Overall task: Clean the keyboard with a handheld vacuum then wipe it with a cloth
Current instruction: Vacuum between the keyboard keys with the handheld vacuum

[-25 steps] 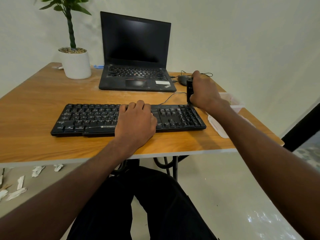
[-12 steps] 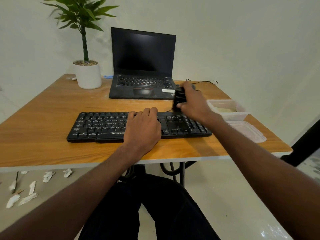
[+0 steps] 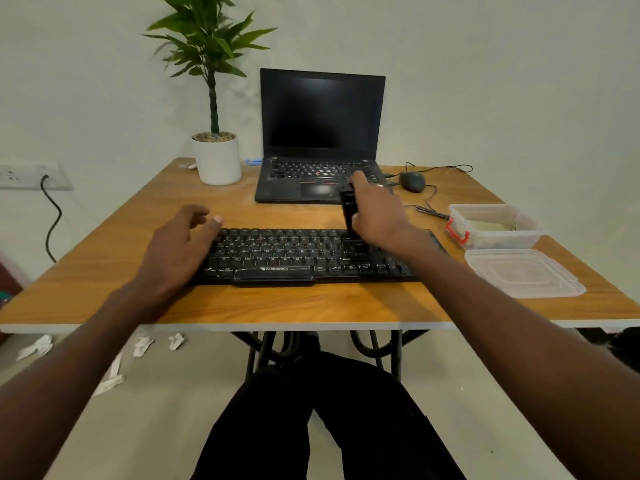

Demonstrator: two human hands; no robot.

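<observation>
Both hands forward — left loose, right gripping.

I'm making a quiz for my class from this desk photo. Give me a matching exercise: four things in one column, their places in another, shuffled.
Things:
1. vacuum
2. mouse
3. plant pot
4. lid

Places:
A. left of the laptop
B. in the right hand
C. flat on the table's right edge
D. right of the laptop

Pairs: 1-B, 2-D, 3-A, 4-C

The black keyboard lies flat near the table's front edge; the black vacuum (small, upright) stands on its right half.
</observation>
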